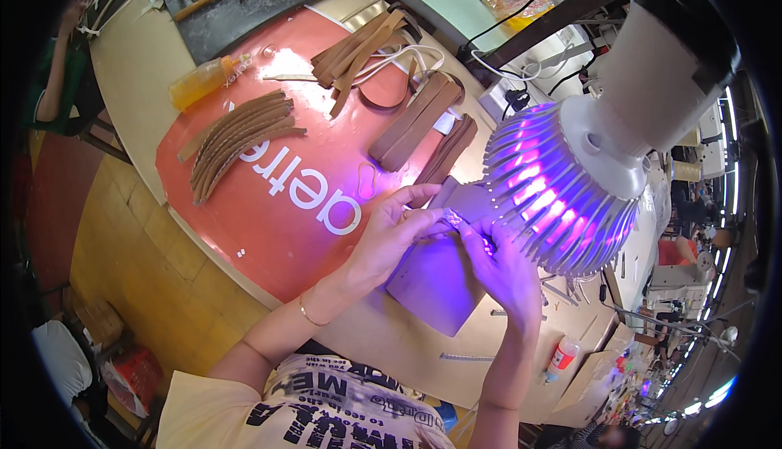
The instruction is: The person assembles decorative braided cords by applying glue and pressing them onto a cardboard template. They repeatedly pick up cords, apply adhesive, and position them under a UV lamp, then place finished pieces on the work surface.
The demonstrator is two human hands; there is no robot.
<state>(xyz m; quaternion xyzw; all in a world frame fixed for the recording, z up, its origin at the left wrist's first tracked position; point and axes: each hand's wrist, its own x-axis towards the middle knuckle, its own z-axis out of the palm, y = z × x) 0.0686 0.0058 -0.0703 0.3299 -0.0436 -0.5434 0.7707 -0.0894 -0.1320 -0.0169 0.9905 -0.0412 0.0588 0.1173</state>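
Under the glowing purple lamp [562, 197], my hands meet at a narrow strip with a shiny, patterned surface [453, 219]. My left hand [387, 233] pinches one end between thumb and fingers, with a thin bracelet on that wrist. The fingers of my right hand [503, 266] are closed on the strip from the other side, close beneath the lamp's ribbed housing. Part of the strip is hidden by the fingers, and purple light washes out its true colour. Below both hands a smooth flat panel [440, 282] lies on the table.
A red sheet [269, 229] covers much of the table and bears bundled brown strips [415, 119], fanned strips [244, 135] and a bottle of yellow liquid [199, 83]. A hammer [208, 0] rests on a dark slab [261, 9]. A small red-labelled bottle [562, 357] stands at right.
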